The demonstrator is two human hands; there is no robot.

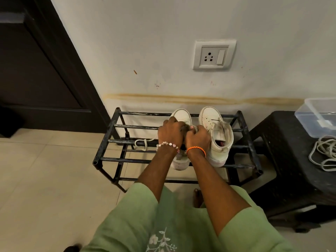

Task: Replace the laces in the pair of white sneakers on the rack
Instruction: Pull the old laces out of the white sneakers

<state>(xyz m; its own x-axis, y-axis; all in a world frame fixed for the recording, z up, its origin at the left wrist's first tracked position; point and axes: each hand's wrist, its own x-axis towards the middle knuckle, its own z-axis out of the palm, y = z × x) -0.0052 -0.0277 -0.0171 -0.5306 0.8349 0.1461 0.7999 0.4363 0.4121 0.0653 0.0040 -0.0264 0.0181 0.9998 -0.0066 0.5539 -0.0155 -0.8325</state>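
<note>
1. While both hands work at its throat, the left white low-top canvas sneaker [181, 116] sits on the black metal-bar shoe rack [116, 126], toe beyond the knuckles, heel under the wrists.
2. Left hand [171, 132] and right hand [197, 136]: fingers curled down over the tongue/eyelet area, touching each other; whether they pinch lace, cannot tell.
3. Loose pale flat lace [143, 142] trails just left of the left hand: light, limp, likely snags on bars; best taken at the tip.
4. Sneaker looks light and soft-sided, so brace it at the eyelet stays.
5. Second white sneaker [217, 135] stands just right of the right hand, apparently unlaced.
6. Coiled white cord laces [322, 153] lie on the black plastic stool [283, 142], well right of the grip.
</note>
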